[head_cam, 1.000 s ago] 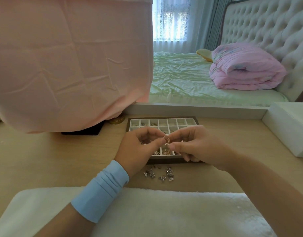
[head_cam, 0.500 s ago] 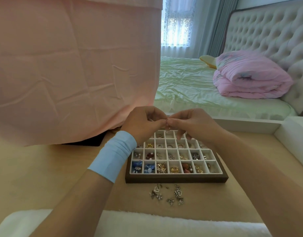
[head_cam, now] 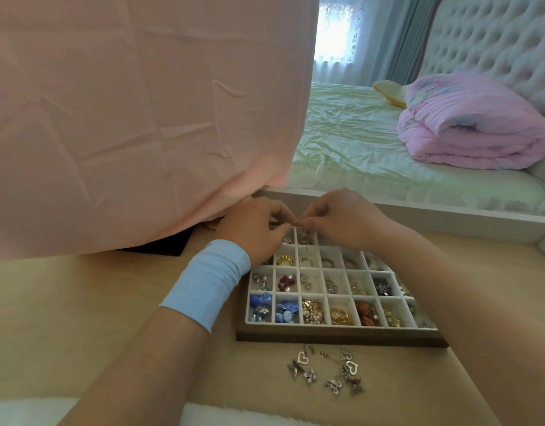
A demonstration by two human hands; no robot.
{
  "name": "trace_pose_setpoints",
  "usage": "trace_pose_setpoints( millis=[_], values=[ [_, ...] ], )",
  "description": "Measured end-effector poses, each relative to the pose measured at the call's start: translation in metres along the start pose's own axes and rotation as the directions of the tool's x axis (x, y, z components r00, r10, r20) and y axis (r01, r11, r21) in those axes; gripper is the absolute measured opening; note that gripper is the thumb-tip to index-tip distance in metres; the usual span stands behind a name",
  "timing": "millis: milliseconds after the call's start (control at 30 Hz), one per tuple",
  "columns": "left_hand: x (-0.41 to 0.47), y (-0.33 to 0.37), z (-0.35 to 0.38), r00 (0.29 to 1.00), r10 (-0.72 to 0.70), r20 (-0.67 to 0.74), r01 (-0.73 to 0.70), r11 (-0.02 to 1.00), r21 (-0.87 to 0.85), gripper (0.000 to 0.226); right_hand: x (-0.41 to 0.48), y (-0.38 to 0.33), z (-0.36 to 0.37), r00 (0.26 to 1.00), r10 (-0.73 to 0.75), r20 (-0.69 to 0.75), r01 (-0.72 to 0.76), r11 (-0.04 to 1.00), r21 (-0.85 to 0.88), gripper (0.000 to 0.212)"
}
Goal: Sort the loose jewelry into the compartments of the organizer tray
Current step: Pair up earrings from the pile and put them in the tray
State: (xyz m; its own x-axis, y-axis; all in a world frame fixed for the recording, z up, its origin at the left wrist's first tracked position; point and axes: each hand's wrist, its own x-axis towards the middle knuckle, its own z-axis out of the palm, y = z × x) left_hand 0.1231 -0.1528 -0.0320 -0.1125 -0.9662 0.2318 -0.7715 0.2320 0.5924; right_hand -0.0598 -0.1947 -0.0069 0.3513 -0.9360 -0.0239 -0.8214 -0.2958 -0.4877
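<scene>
Left hand [head_cam: 252, 229] and right hand [head_cam: 342, 219] are both pinching one small gold piece [head_cam: 298, 224] above the 12 o'clock row of the organizer tray [head_cam: 338, 335]; advising lowering it close before releasing.

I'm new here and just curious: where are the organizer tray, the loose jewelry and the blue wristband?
organizer tray [head_cam: 342, 336]: head view, on its dark wooden front rim.
loose jewelry [head_cam: 352, 368]: head view, on a heart charm in the pile.
blue wristband [head_cam: 205, 284]: head view, on its middle.
</scene>
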Motion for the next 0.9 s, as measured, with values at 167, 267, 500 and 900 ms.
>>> trace_pose_setpoints(
  millis=[167, 267, 500, 900],
  values=[
    [0.002, -0.004, 0.006, 0.999, 0.053, -0.009, -0.053, 0.997, 0.056, 0.005, 0.002, 0.001, -0.003, 0.999, -0.034, -0.024, 0.034, 0.999, -0.006, 0.011],
    [0.002, -0.004, 0.006, 0.999, 0.044, -0.004, -0.043, 0.998, 0.045, 0.007, 0.004, 0.000, -0.012, 0.992, -0.058, -0.113, 0.071, 0.990, 0.120, 0.010],
    [-0.001, -0.001, 0.006, 0.999, 0.051, -0.001, -0.051, 0.997, 0.055, 0.011, 0.005, 0.001, -0.009, 0.999, -0.039, 0.019, 0.039, 0.999, -0.008, 0.009],
    [-0.004, 0.023, 0.010, 0.985, 0.159, 0.065, -0.172, 0.935, 0.309, 0.016, 0.007, -0.005, -0.007, 0.993, -0.010, 0.116, 0.049, 0.941, -0.335, 0.016]
  ],
)
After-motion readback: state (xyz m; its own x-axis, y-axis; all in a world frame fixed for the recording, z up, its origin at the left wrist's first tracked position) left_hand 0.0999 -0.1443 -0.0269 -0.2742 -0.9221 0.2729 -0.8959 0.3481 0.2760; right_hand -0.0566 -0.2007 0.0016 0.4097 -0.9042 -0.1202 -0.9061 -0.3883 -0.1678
